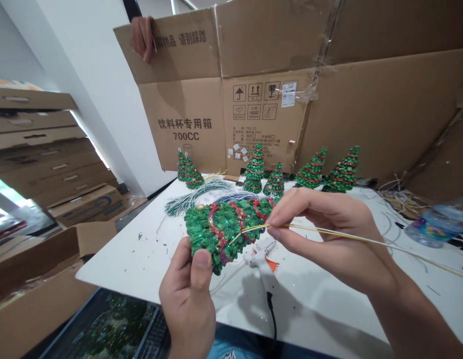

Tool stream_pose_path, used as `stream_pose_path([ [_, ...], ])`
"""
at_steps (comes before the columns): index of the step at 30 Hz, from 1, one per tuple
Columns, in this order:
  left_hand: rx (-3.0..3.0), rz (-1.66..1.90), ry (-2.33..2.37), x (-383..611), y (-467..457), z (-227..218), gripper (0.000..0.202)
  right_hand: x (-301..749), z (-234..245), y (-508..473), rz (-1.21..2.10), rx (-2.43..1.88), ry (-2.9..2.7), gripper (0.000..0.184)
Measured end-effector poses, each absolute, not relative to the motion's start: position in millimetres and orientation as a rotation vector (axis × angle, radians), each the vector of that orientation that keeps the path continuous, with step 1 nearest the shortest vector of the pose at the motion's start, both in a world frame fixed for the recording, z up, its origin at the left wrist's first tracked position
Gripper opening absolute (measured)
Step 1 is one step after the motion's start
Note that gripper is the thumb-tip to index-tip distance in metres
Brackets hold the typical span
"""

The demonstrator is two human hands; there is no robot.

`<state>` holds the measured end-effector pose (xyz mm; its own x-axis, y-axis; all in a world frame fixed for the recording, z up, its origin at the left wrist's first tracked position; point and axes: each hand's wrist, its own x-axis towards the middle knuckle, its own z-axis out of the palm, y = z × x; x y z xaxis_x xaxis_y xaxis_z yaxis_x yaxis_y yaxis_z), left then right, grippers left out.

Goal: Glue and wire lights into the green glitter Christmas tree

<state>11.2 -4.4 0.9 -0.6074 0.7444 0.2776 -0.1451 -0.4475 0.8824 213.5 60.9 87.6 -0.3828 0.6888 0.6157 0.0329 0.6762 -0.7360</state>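
My left hand (194, 294) is closed round the base of a green glittery miniature Christmas tree (226, 229) with red garlands. The tree lies tilted on its side, its tip toward my right hand. Between thumb and fingertips, my right hand (321, 234) pinches thin white and yellow wires (366, 239). Their ends reach onto the tree's side; whether they are fixed there I cannot tell. The rest of the wires runs off to the right. Beneath the tree a white hot glue gun (259, 257) with an orange trigger lies on the white table (141, 269), partly hidden.
Several more small trees (255, 169) stand along the table's back, before a cardboard wall (186, 104). Bundles of green wire (196, 197) lie behind the held tree. A plastic bottle (436, 224) is at right. Another person's hand (143, 40) grips the cardboard's top. Boxes (40, 269) stand left.
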Motion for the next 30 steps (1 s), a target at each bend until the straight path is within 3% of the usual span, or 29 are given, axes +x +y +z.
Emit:
stream_pose_path([
  [12, 0.846, 2.016, 1.224, 9, -5, 2, 0.041, 205, 89, 40, 0.375, -0.53, -1.921, 0.026],
  [23, 0.821, 1.998, 1.116, 17, -4, 11, 0.038, 198, 82, 47, 0.62, -0.398, -1.95, 0.02],
  [30, 0.835, 2.008, 1.111, 17, -4, 8, 0.032, 189, 76, 50, 0.467, -0.382, -1.952, 0.017],
])
